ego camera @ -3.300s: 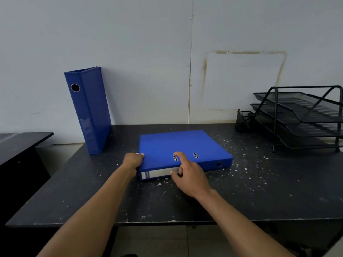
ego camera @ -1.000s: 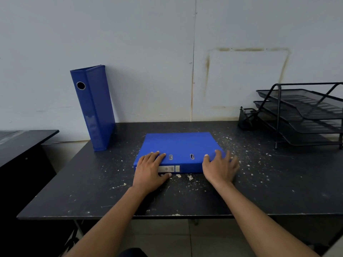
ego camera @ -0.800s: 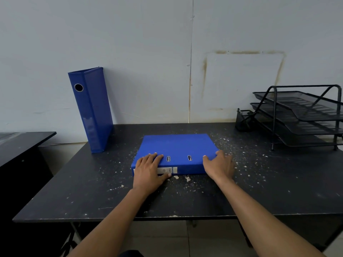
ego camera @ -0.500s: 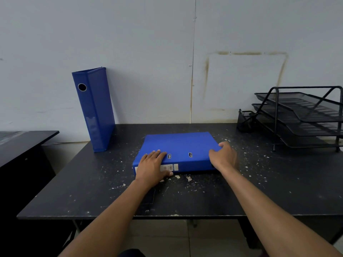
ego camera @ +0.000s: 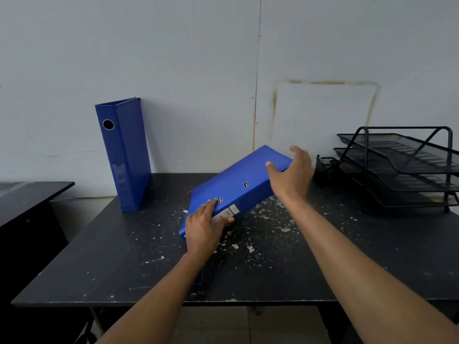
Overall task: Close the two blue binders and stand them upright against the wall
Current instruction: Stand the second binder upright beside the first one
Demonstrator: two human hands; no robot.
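Black desk [ego camera: 372,256], paint-flecked, runs under both forearms up to the white wall [ego camera: 198,70]. Wire tray rack [ego camera: 407,167] sits well off to the right of the right fingertips, at the desk's back corner by the wall. First blue binder [ego camera: 124,155] is closed and upright with a slight tilt, its back against the wall, well left of and beyond the left fingers. Second blue binder [ego camera: 238,182] is closed and tilted: low left corner on or just above the desk, can't tell which, right end raised toward the wall. Right hand [ego camera: 290,177] grips the raised end, thumb on the top cover, fingers curled around the far edge; fingertips blurred. Left hand [ego camera: 203,227] clamps the low end, fingers flat on the cover just short of the spine slot, thumb pressed on the spine just beside the label [ego camera: 227,213].
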